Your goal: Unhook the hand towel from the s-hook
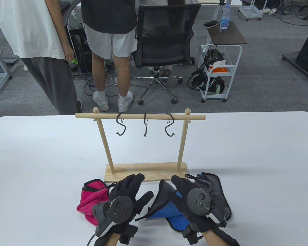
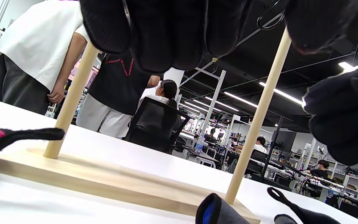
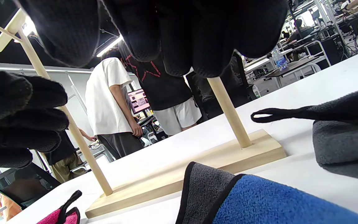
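Observation:
A wooden rack [image 1: 141,116] stands mid-table with three black s-hooks, left [image 1: 121,124], middle [image 1: 145,125] and right [image 1: 170,126]; nothing hangs on them. A pink towel [image 1: 91,197] lies on the table beside my left hand [image 1: 133,191], whose fingers are extended and hold nothing. My right hand [image 1: 182,189] hovers with fingers spread over a blue-and-grey towel [image 1: 164,210], not gripping it. A grey towel [image 1: 217,189] with a loop lies just to its right. In the right wrist view the blue towel [image 3: 259,199] and the grey towel [image 3: 343,146] lie flat below my fingers [image 3: 166,31].
The rack's wooden base [image 1: 148,170] sits just beyond both hands, with its posts [image 2: 256,118] rising close in front of them. The white table [image 1: 246,159] stretches to both sides. Two people [image 1: 110,38], an office chair [image 1: 164,38] and a white cart [image 1: 220,74] stand behind the table.

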